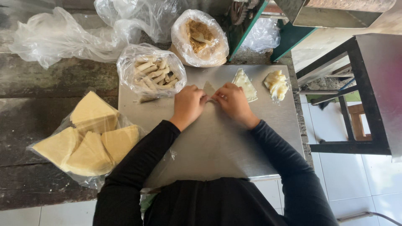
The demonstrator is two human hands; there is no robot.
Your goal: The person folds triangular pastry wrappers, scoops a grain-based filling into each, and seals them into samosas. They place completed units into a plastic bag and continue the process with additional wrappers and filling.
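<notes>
On the steel board [217, 142] that lies on the dark table [46, 83], both hands meet over a thin triangular pastry sheet [209, 88], its tip showing between them. Folding it well likely calls for even tension and a light touch, so the sheet does not tear. Left hand [189, 104] and right hand [233, 101] are curled knuckles-up, fingertips pinching the sheet's edges, forearms angled inward. Finished rolls [154, 75] sit bagged just left.

wrapper sheet [209, 88] mostly hidden by hands, fingertips' grip unclear
</notes>
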